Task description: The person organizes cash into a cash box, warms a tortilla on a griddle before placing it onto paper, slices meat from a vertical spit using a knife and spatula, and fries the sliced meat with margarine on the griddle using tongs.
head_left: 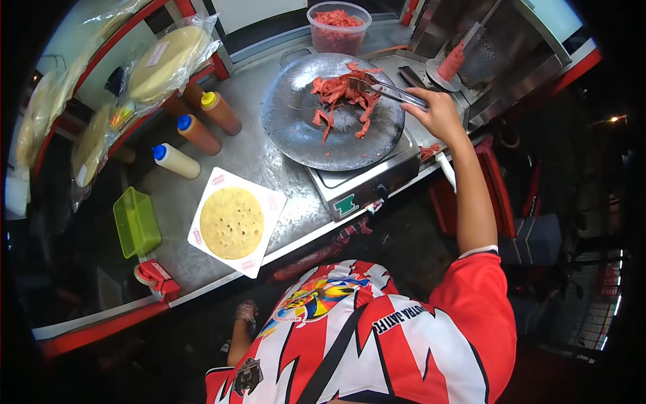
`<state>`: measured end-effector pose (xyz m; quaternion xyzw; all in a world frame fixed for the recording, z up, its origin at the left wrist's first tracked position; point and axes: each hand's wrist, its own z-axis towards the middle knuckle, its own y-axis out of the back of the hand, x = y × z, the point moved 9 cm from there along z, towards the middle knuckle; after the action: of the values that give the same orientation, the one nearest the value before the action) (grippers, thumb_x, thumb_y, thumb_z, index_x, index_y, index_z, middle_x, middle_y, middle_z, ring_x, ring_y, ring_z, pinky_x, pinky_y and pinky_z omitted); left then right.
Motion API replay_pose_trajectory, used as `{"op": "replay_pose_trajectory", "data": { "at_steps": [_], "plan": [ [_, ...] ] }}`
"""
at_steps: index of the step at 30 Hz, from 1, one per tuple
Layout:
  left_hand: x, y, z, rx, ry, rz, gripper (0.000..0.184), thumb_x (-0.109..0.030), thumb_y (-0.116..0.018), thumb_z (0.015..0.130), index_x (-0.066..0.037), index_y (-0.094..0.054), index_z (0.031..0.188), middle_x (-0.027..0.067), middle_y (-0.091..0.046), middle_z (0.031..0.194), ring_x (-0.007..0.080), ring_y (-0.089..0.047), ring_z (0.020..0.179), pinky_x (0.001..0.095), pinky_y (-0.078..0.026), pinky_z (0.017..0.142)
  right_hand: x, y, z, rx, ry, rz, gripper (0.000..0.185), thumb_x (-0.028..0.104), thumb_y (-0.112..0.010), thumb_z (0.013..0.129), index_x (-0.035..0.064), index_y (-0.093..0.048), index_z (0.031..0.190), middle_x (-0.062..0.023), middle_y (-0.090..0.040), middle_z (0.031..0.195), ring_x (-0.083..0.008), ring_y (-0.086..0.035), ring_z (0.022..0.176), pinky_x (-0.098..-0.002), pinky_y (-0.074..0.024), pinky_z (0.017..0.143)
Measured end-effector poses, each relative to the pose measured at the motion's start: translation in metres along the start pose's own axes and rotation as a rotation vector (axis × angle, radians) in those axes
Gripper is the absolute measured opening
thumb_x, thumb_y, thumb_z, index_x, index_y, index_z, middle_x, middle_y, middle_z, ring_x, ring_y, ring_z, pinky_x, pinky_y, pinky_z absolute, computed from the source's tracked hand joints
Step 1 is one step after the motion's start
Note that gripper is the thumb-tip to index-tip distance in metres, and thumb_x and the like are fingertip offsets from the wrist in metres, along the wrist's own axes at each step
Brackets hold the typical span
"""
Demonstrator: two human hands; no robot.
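Note:
My right hand (pixel 436 111) is closed around metal tongs (pixel 398 93). The tips of the tongs reach into reddish meat strips (pixel 336 89), heaped on a round, dark metal griddle (pixel 288 121). That griddle sits over a gas stove (pixel 367 187). Low beside my body hangs my left hand (pixel 247 312), in shadow and away from the counter; its fingers are not clear. A round browned flatbread (pixel 232 223) lies flat on white printed paper (pixel 269 202) at the counter's front.
Three squeeze bottles (pixel 200 135) stand left of the griddle. Behind it is a clear tub (pixel 338 30) of meat strips. A green basket (pixel 136 222) and a red tape dispenser (pixel 158 279) are at left. A meat cone (pixel 452 64) stands at right. Bagged flatbreads (pixel 168 64) rest on a shelf.

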<state>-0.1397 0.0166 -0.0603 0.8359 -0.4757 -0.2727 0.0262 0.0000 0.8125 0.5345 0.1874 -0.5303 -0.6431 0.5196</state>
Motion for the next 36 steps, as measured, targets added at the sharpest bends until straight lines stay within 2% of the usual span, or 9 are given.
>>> {"op": "replay_pose_trajectory", "data": {
  "at_steps": [6,11,15,16,21,26,28,32,36],
  "plan": [
    [-0.035,-0.03,-0.025,-0.041,0.018,-0.267,0.016,-0.019,-0.068,0.095,-0.01,-0.068,0.109,0.0035,-0.069,0.079,0.0163,-0.066,0.064,0.032,-0.054,0.054,0.0,0.003,0.013,0.119,0.079,0.025,0.044,0.041,-0.076,0.09,0.0056,-0.076,0.117,-0.0231,-0.074,0.099,-0.0431,-0.071,0.091,-0.0466,-0.0554,0.082],
    [-0.022,-0.055,-0.018,0.05,-0.142,0.076,0.017,-0.015,-0.068,0.094,-0.01,-0.068,0.11,0.0044,-0.069,0.08,0.017,-0.066,0.065,0.0324,-0.054,0.056,-0.031,-0.026,0.032,0.081,0.07,0.022,0.049,0.044,-0.077,0.089,0.0051,-0.075,0.119,-0.0232,-0.074,0.102,-0.0421,-0.072,0.094,-0.0466,-0.0556,0.084],
    [-0.049,-0.066,-0.045,-0.028,-0.069,-0.064,0.019,-0.008,-0.067,0.092,-0.009,-0.067,0.111,0.0057,-0.067,0.079,0.0192,-0.065,0.065,0.0341,-0.054,0.055,-0.026,0.028,0.041,0.12,0.033,0.057,0.044,0.037,-0.078,0.089,0.0039,-0.076,0.118,-0.0197,-0.076,0.111,-0.0384,-0.073,0.102,-0.0435,-0.0556,0.091],
    [-0.044,-0.065,-0.044,-0.018,-0.051,-0.094,0.019,-0.008,-0.068,0.092,-0.009,-0.066,0.111,0.0056,-0.067,0.079,0.0192,-0.065,0.065,0.0343,-0.054,0.054,-0.031,0.031,0.048,0.199,-0.107,0.067,0.044,0.038,-0.077,0.091,0.0039,-0.076,0.118,-0.021,-0.075,0.11,-0.0388,-0.073,0.103,-0.0436,-0.0559,0.091],
    [-0.018,-0.062,-0.009,0.055,0.015,-0.205,0.02,-0.009,-0.069,0.093,-0.01,-0.064,0.112,0.0053,-0.067,0.08,0.0189,-0.064,0.065,0.0347,-0.053,0.053,-0.03,-0.031,0.035,0.094,0.075,-0.027,0.048,0.042,-0.078,0.09,0.0031,-0.075,0.119,-0.0224,-0.075,0.105,-0.0399,-0.073,0.097,-0.0454,-0.0549,0.089],
    [-0.033,-0.045,-0.002,0.035,0.01,-0.252,0.022,-0.014,-0.071,0.095,-0.012,-0.063,0.116,0.0059,-0.068,0.081,0.0173,-0.065,0.064,0.0338,-0.054,0.052,-0.014,0.0,0.023,0.098,0.006,-0.109,0.045,0.041,-0.076,0.09,0.0044,-0.075,0.116,-0.0234,-0.074,0.093,-0.0426,-0.071,0.088,-0.0493,-0.0544,0.079],
    [-0.04,-0.036,0.003,0.031,0.022,-0.129,0.022,-0.015,-0.07,0.096,-0.013,-0.063,0.116,0.0056,-0.069,0.081,0.0163,-0.065,0.063,0.033,-0.054,0.052,-0.006,0.024,0.007,0.111,0.017,-0.094,0.048,0.04,-0.077,0.09,0.0028,-0.074,0.119,-0.0232,-0.075,0.098,-0.0407,-0.072,0.094,-0.0466,-0.0559,0.082],
    [-0.029,-0.022,0.015,0.033,-0.025,-0.31,0.022,-0.019,-0.07,0.097,-0.012,-0.063,0.117,0.0043,-0.069,0.079,0.0158,-0.065,0.06,0.0321,-0.055,0.053,-0.025,0.036,-0.066,0.281,-0.2,0.217,0.053,0.032,-0.083,0.084,-0.0011,-0.072,0.124,-0.0212,-0.077,0.108,-0.032,-0.075,0.101,-0.0383,-0.0557,0.092],
    [-0.017,-0.002,0.008,0.082,0.012,-0.075,0.021,-0.018,-0.067,0.097,-0.01,-0.063,0.115,0.0048,-0.07,0.079,0.0173,-0.068,0.062,0.0332,-0.056,0.054,0.002,-0.021,-0.071,0.177,-0.178,0.207,0.048,0.031,-0.083,0.086,0.0049,-0.073,0.125,-0.019,-0.076,0.108,-0.0327,-0.073,0.087,-0.0401,-0.0557,0.082]
  ]
}}
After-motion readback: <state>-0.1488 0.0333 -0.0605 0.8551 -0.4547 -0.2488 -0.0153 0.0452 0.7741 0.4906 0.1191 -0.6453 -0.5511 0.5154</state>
